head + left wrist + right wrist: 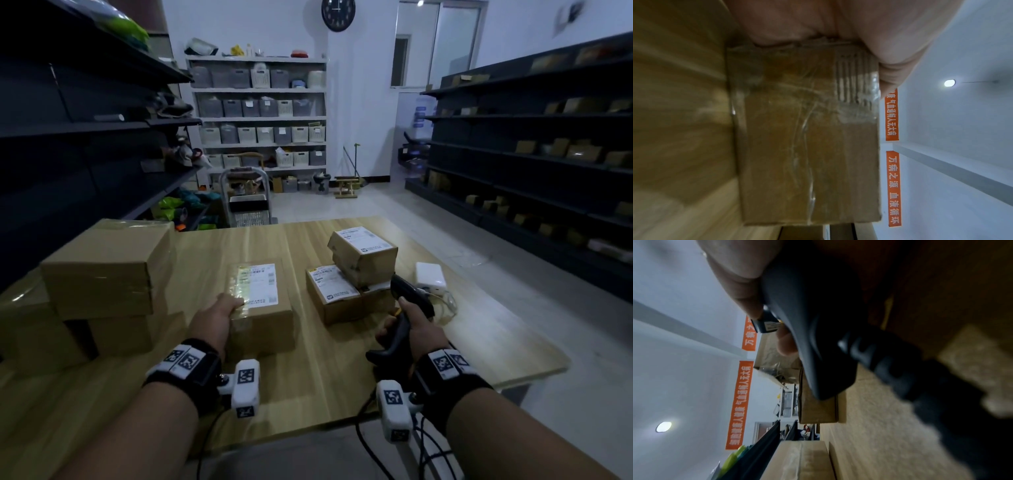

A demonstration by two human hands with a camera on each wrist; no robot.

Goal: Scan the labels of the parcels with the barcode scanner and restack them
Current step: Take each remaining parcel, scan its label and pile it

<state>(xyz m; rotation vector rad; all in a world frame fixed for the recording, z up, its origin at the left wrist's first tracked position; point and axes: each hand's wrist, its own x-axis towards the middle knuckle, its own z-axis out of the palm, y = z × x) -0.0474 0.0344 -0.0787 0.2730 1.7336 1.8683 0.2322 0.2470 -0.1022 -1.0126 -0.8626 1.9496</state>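
A taped brown parcel (262, 308) with a white label on top sits at the middle of the wooden table (308, 387). My left hand (219, 317) grips its near left corner; the left wrist view shows the parcel's taped side (805, 138) under my fingers (898, 53). My right hand (416, 325) holds the black barcode scanner (409, 294) by its handle, head pointing away over the table. In the right wrist view the scanner (818, 337) fills the frame with my fingers (740, 280) curled round it. Three labelled parcels (352, 277) are stacked at the right.
A stack of larger plain boxes (102, 284) stands at the table's left. A white adapter (430, 275) with a cable lies at the right, beyond the scanner. Dark shelving (534, 164) lines both sides and a hand trolley (245, 202) stands beyond the table.
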